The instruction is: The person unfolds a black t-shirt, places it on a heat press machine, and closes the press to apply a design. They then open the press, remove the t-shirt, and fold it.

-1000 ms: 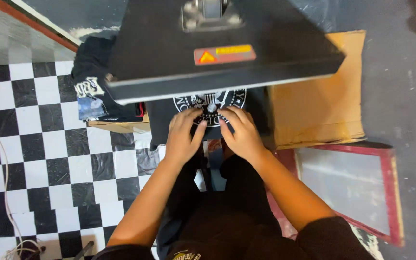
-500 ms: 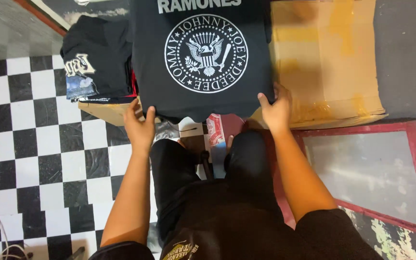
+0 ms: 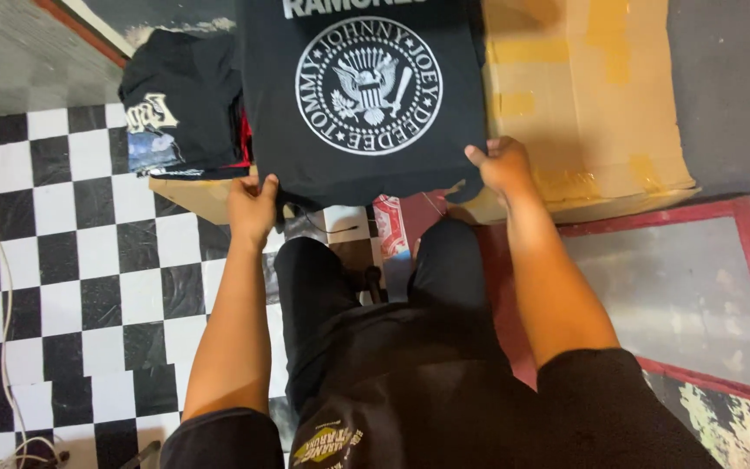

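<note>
The left hand (image 3: 252,208) is pinching the lower left corner of a black cotton T-shirt with a round white eagle emblem (image 3: 365,95), and the right hand (image 3: 503,165) is gripping the lower right corner; each grip is closed on the hem. The shirt is lying spread flat just in front of the person, its bottom edge drawn taut between the hands. To its left a pile of folded dark printed shirts (image 3: 182,104) is sitting near the black-and-white checkered floor (image 3: 71,260); to its right a flattened brown cardboard sheet (image 3: 583,104) is lying, with a red-framed printing screen (image 3: 679,295) below it. Handling this well probably means keeping both corners level and pulling evenly, so the fabric is staying smooth and the print is not creasing.
</note>
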